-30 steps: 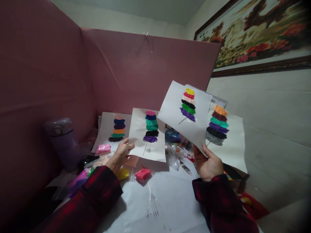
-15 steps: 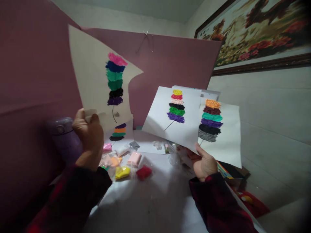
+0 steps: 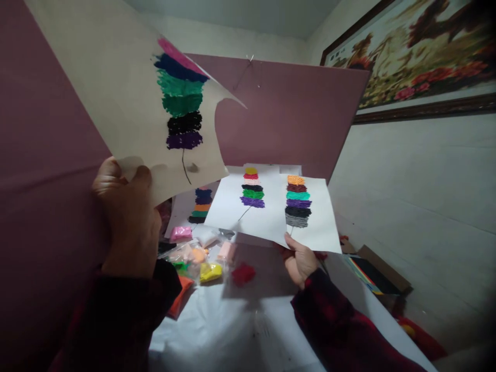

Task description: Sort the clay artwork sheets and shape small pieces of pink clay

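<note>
At the left, my left hand (image 3: pixel 129 212) pinches the lower edge of a curling paper sheet (image 3: pixel 116 103). Bands of pink, blue, green, black and purple clay-like colour run down it above a thin drawn stem. My right hand (image 3: pixel 300 261) grips two overlapping sheets by their lower edge, thumb on top. One of these, a white sheet (image 3: pixel 227 206), bears a banded shape from yellow to purple; the other, an off-white sheet (image 3: pixel 325 217), goes from orange to grey. Behind them, another banded sheet (image 3: pixel 180 206) is partly covered.
Small packets lie on the white table (image 3: pixel 217 330): a pink packet (image 3: pixel 181 233), a yellow packet (image 3: pixel 210 273), a red packet (image 3: pixel 243 274) and an orange-red packet (image 3: pixel 181 298). An open box (image 3: pixel 383 268) stands at right. A pink panel (image 3: pixel 294 113) rises behind; a framed picture (image 3: pixel 418 62) hangs right.
The left sheet has come nearer and up to the left, its top bending over. The two right-hand sheets have moved left, down and farther away, uncovering the open box more.
</note>
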`<state>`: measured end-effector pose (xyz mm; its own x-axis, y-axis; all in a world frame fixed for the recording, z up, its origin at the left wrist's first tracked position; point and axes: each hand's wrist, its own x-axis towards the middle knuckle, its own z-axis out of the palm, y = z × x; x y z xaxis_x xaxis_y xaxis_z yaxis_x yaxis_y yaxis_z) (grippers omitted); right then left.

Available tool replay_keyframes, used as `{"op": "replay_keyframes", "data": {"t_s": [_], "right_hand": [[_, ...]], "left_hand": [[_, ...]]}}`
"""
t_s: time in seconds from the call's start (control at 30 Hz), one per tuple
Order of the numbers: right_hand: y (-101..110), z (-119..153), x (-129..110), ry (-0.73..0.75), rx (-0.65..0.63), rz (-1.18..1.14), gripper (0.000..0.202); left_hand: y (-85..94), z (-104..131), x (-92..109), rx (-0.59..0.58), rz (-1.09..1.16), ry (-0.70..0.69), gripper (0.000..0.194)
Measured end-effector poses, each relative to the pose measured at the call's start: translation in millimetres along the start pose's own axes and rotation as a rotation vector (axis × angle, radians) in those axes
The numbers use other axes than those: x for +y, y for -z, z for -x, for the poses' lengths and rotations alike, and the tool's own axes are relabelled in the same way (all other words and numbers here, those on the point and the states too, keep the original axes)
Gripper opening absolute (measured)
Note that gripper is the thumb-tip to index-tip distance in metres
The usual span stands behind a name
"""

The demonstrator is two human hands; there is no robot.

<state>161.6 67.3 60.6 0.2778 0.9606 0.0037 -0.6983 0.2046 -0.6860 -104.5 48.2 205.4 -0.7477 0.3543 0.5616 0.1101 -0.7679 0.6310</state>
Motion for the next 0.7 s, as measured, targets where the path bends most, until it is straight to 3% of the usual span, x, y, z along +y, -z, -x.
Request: {"op": "replay_keyframes", "data": {"t_s": [0.23, 0.43, 0.57, 0.7], "right_hand": [[-36.0, -12.3, 49.1, -0.139, -0.006, 0.018, 0.026], [-41.1, -28.9, 79.7, -0.223, -0.039, 0.056, 0.021], [-42.7, -37.8, 88.4, -0.321, -0.018, 0.161, 0.011], [-45.7, -38.0, 80.0, -0.47, -0.032, 0.313, 0.009]], "left_hand": [[4.5, -6.5, 2.5, -0.011, 0.102, 0.025, 0.021], [8.3, -15.6, -1.0, -0.013, 0.231, 0.037, 0.021], [10.2, -15.7, -1.9, -0.036, 0.214, 0.042, 0.021], [10.9, -12.5, 1.2, -0.053, 0.189, 0.041, 0.02]]}}
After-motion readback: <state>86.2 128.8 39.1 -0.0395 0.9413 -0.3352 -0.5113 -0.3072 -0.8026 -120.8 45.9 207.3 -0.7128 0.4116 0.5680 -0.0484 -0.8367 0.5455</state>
